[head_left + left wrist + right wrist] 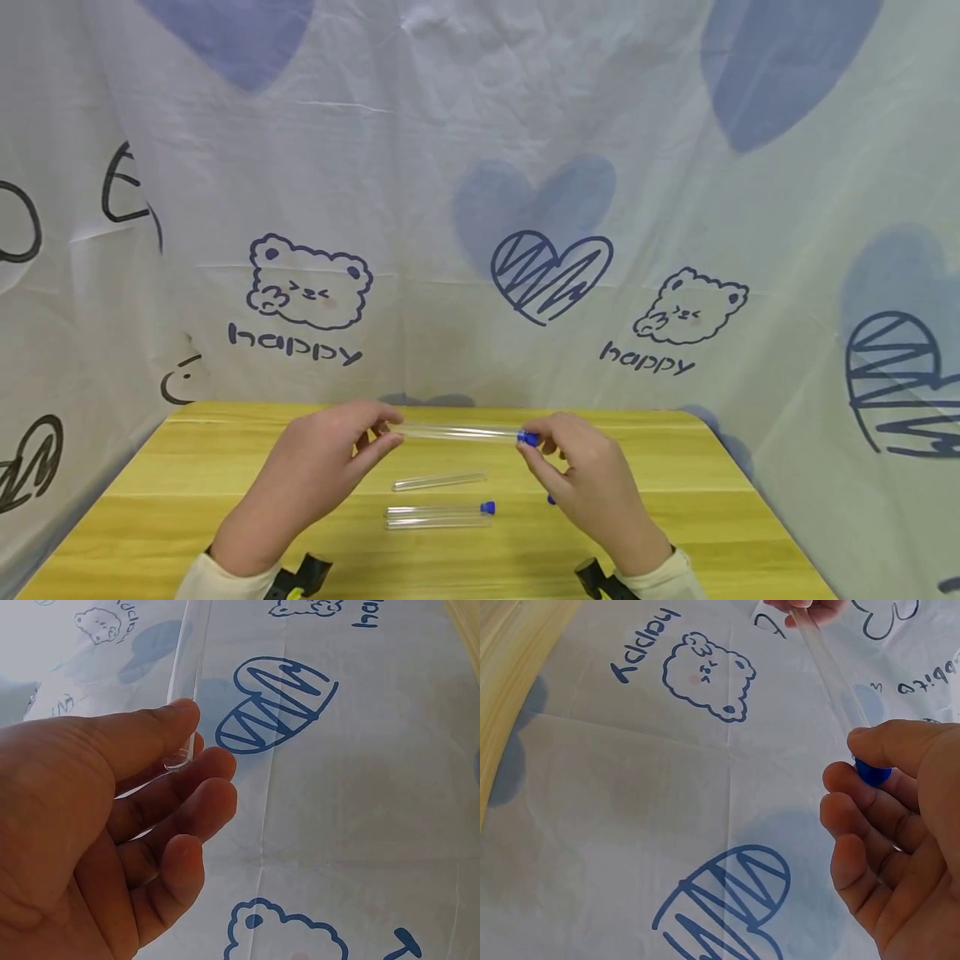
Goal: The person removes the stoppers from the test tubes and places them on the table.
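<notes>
At the centre we see a clear, slender, see-through tube [457,432] raised between two bare hands. The left hand [322,454] pinches its rounded end between thumb and fingers. The right hand [588,471] pinches the small bright blue stopper [528,437] at the other end, covering part of it, so we cannot tell how deep it sits.

Just on the near side of the held tube we find a loose clear tube [438,482], lying slightly slanted. Nearer still lie two parallel clear tubes close together: the farther, blue-stoppered tube [435,510] has its plug toward the right hand, and beside it is the nearest clear tube [438,524]. Under the right hand a small blue piece [551,500] peeks out, mostly hidden by that hand.

All these loose things rest on a yellow wood-grain table [675,508] below the grip. Beyond the hands we see a whitish hanging cloth [427,333] printed with blue hearts and line-drawn bears; under two bears we read "happy". Other lettering is cut off at the sides.
</notes>
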Tool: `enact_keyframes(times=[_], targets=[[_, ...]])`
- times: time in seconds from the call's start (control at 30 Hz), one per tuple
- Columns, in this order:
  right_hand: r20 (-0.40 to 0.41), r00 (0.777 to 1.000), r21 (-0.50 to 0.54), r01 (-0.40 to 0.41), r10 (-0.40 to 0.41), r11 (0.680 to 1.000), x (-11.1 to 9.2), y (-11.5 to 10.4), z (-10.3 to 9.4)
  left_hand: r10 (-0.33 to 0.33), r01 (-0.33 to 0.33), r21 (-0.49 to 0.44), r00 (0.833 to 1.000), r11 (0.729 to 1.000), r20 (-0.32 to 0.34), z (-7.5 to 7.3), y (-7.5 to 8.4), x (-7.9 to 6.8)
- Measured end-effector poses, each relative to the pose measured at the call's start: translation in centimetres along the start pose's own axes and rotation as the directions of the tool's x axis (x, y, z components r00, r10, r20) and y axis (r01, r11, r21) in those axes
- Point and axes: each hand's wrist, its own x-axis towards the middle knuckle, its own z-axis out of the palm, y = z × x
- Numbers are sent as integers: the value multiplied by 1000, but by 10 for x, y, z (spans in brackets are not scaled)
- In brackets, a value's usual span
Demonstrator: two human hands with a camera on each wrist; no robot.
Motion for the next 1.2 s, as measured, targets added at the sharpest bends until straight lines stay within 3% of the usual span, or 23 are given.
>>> enact_keyframes(times=[0.27, 0.4, 0.57, 0.7, 0.83, 1.03, 1.2], targets=[[43, 990, -51, -133, 135, 990, -1, 1, -3, -38, 38, 7, 999, 999, -4, 2, -1, 0], [74, 977, -55, -194, 198, 979, 0, 2, -5, -107, 106, 12, 990, 994, 92, 10, -6, 0], [118, 969, -24, -216, 217, 976, 1, 1, -6, -126, 117, 54, 969, 992, 214, 39, -18, 2], [125, 964, -27, -233, 235, 972, -1, 2, -10, -96, 74, 98, 966, 992, 241, 72, -30, 3], [142, 961, -39, -235, 238, 971, 3, 1, -13, -93, 64, 127, 966, 990, 240, 95, -45, -3], [157, 953, -55, -255, 261, 965, 4, 2, -13, -115, 86, 109, 949, 990, 294, 112, -56, -6], [172, 944, -51, -278, 283, 959, 2, 2, -13, -167, 140, 99, 914, 985, 369, 118, -59, -8]])
